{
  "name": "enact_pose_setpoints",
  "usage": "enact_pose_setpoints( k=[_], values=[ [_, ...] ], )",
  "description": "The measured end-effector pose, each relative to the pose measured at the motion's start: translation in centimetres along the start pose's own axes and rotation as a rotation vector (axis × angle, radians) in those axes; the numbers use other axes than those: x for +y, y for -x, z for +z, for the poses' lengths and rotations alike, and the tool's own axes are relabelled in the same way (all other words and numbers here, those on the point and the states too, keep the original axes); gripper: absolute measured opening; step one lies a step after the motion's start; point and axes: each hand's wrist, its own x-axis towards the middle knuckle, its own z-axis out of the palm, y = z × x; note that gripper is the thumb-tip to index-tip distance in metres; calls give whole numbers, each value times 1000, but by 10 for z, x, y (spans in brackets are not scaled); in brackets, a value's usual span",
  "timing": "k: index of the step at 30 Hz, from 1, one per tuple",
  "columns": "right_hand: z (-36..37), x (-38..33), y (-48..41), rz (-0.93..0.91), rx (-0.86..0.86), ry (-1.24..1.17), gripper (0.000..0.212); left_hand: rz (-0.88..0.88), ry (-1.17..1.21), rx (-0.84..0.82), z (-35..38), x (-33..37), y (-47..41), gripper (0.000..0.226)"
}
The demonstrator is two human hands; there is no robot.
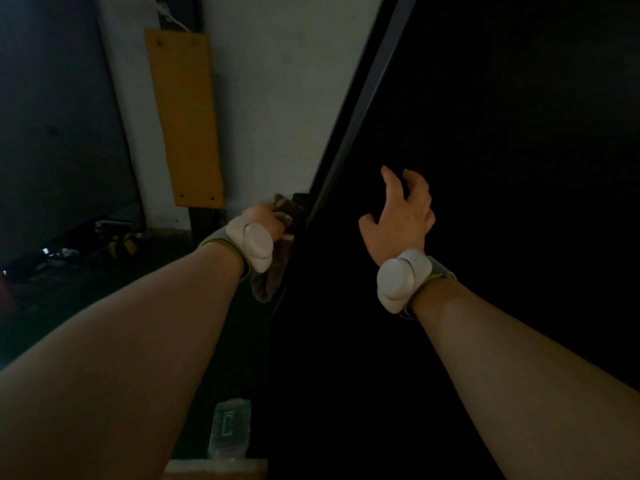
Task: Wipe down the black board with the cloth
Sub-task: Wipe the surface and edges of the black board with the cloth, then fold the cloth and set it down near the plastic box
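Note:
The black board [502, 133] fills the right half of the view, with a dark frame edge [360, 109] running diagonally up its left side. My left hand [265, 216] is closed around a brown-grey cloth [273, 271] right at the board's left edge; part of the cloth hangs down below my wrist. My right hand [403, 213] is held in front of the board's surface with its fingers apart and slightly curled, holding nothing. Whether it touches the board is unclear. Both wrists carry white strapped devices.
A pale wall [277, 81] stands left of the board with a yellow-orange panel [185, 119] fixed to it. A dark panel [59, 116] lies further left. Clutter, including a yellow and black ball [123, 245], sits on the dim floor. A clear packet [230, 427] lies below.

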Motion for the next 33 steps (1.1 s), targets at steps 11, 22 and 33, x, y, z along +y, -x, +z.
enact_pose_setpoints(
  k=[11, 22, 33],
  values=[
    [-42, -10, -9, -34, -90, -68, 56, 69, 335, 237, -40, 40, 21, 13],
    [-58, -37, -16, -128, -361, -317, 52, 200, 418, 45, -73, 59, 58, 22],
    [-66, -51, -21, -86, -492, -242, 27, 113, 559, -167, -81, 62, 73, 68]
  ],
)
